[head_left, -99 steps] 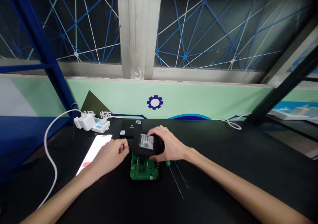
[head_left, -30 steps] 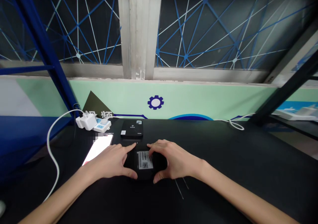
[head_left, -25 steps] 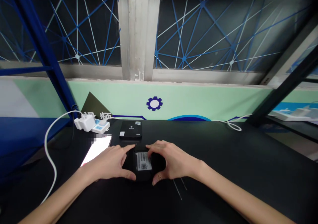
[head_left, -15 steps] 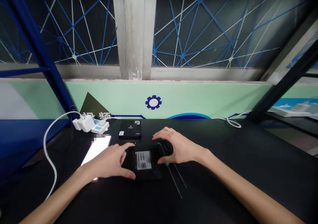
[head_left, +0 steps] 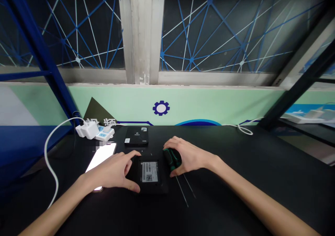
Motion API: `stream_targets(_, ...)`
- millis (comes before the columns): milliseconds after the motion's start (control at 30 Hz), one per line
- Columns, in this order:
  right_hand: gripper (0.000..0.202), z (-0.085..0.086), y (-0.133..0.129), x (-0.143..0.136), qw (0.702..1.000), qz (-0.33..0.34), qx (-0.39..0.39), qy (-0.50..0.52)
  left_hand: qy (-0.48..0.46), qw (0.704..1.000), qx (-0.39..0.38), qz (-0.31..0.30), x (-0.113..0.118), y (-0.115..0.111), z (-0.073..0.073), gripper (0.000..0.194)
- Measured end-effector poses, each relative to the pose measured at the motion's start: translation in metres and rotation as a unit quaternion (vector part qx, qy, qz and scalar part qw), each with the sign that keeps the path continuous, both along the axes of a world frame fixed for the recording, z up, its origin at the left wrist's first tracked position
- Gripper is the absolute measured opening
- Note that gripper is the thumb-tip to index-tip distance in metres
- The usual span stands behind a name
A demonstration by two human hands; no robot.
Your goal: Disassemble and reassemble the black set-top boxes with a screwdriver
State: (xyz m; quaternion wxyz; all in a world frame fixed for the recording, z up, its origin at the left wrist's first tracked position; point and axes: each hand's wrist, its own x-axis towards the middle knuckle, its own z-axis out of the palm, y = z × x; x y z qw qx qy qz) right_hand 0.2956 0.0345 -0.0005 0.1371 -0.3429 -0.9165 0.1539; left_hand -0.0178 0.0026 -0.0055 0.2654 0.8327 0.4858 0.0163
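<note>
Barcoded casing lies in from the back edge of the counter, its left side clasped by the left hand. The right hand, now off it, clasps two screwdrivers — so one alone seems to steady it.

There was one tabletop, with two grips above it, both bare hands: one left grip and one right grip. Black boxes came to two, a near box and a far box; the near one bore one large label. Screwdrivers numbered two, counted by their shafts. One phone and one power strip were there; the number of white plugs was unclear. Two tiny pale pieces showed, too small to identify. The wall had one gear emblem and two large written characters.
</note>
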Motion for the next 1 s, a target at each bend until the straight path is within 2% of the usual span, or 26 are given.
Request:
stream_targets(167, 0.073, 0.001, 0.003, 0.003, 0.995, -0.041, -0.017, 0.088, -0.003, 1.0, -0.01, 0.001, 0.001, -0.001, 0.0, 0.103)
stream_targets(267, 0.072, -0.004, 0.007, 0.001, 0.974, -0.085, -0.065, 0.198, 0.001, 1.0, -0.016, -0.006, 0.002, -0.002, 0.002, 0.104)
stream_targets(333, 0.074, -0.01, 0.009, -0.003, 0.933, -0.111, -0.152, 0.307, 0.005, 1.0, -0.018, -0.006, 0.002, -0.002, 0.003, 0.104)
stream_targets(400, 0.08, -0.016, 0.011, -0.008, 0.865, -0.135, -0.224, 0.429, 0.008, 1.0, -0.018, -0.003, 0.002, -0.003, 0.004, 0.103)
stream_targets(500, 0.086, -0.024, 0.012, -0.015, 0.801, -0.18, -0.237, 0.519, 0.003, 1.0, -0.022, -0.001, 0.002, -0.003, 0.004, 0.102)
stream_targets(600, 0.086, -0.028, 0.012, -0.019, 0.771, -0.202, -0.217, 0.563, -0.003, 1.0, -0.027, -0.003, 0.002, -0.002, 0.004, 0.103)
stream_targets(733, 0.086, -0.031, 0.009, -0.023, 0.756, -0.201, -0.195, 0.592, 0.011, 0.999, -0.035, -0.004, 0.004, -0.002, 0.005, 0.106)
stream_targets(1000, 0.065, -0.036, 0.005, -0.031, 0.774, -0.172, -0.165, 0.586, 0.017, 1.0, -0.023, -0.008, 0.005, -0.003, 0.006, 0.101)
